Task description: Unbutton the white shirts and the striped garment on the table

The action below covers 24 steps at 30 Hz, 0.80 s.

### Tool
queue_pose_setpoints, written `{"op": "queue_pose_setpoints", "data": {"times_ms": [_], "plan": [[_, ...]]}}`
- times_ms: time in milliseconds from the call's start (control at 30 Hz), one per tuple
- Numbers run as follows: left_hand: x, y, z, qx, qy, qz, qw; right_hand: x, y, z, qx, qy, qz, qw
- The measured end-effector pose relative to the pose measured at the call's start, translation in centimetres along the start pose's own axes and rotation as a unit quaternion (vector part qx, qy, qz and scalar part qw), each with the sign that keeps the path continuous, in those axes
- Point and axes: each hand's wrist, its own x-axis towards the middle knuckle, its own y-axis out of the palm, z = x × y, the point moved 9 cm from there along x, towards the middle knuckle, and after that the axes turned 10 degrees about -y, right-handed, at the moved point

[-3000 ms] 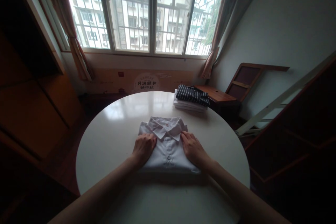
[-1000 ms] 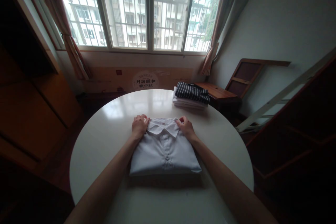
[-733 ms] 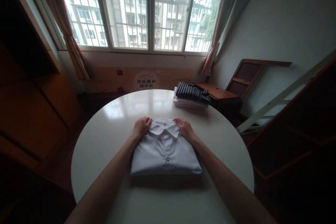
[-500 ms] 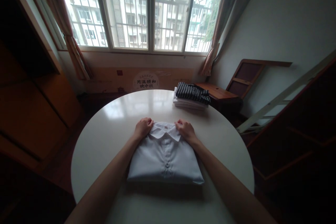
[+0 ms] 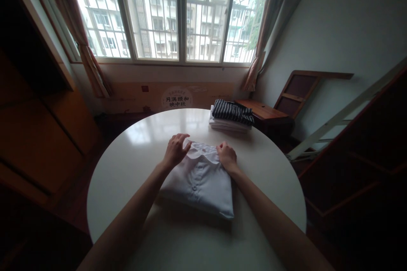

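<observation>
Head view shows our left hand (image 5: 176,150) and right hand (image 5: 227,156) at the collar end of the folded white button-up shirt (image 5: 199,182), which lies near the middle of the round white table (image 5: 133,165). Half a second ago the shirt sat square to us; now it is turned, its lower right corner swung toward the near edge. Our left fingers are spread and lifted over the collar, while the right fingers curl closed on the collar's side. We judge the folding finished and the shirt being shifted. A striped folded stack (image 5: 231,115) sits at the far right edge.
</observation>
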Motion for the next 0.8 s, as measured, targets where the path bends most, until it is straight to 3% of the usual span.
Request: {"op": "queue_pose_setpoints", "data": {"times_ms": [133,200,267,367,433,500,567,633,700,800], "plan": [[-2.0,0.0,-4.5,-0.041,0.090,0.079,0.992,-0.2,-1.4,-1.7,-0.017,0.076,-0.039,0.996],[-3.6,0.5,-6.1,-0.044,0.133,0.132,0.981,-0.4,-1.9,-2.5,-0.007,0.100,-0.031,0.994],[-5.3,1.0,-6.3,-0.024,0.157,0.176,0.972,-0.6,-2.1,-3.2,0.019,0.101,0.007,0.995],[-7.0,1.7,-3.8,0.048,0.132,0.212,0.967,-1.3,-0.9,-2.8,0.137,0.036,0.169,0.975],[-7.4,1.6,-1.0,0.097,0.083,0.212,0.969,-3.0,0.5,-1.3,0.244,-0.014,0.326,0.913],[-7.4,0.8,1.4,0.131,0.038,0.180,0.974,-4.1,0.8,-0.1,0.311,-0.039,0.407,0.858],[-7.0,-0.2,3.1,0.146,-0.004,0.129,0.981,-3.5,0.5,0.1,0.339,-0.028,0.372,0.864],[-6.6,-1.0,4.4,0.139,-0.057,0.079,0.985,-2.2,0.2,-0.4,0.344,0.010,0.272,0.899],[-6.2,-1.4,5.6,0.113,-0.117,0.044,0.986,-1.7,0.5,-0.8,0.340,0.046,0.207,0.916],[-5.8,-1.7,7.5,0.055,-0.191,0.003,0.980,-2.1,2.0,-0.1,0.354,0.056,0.204,0.911]]}}
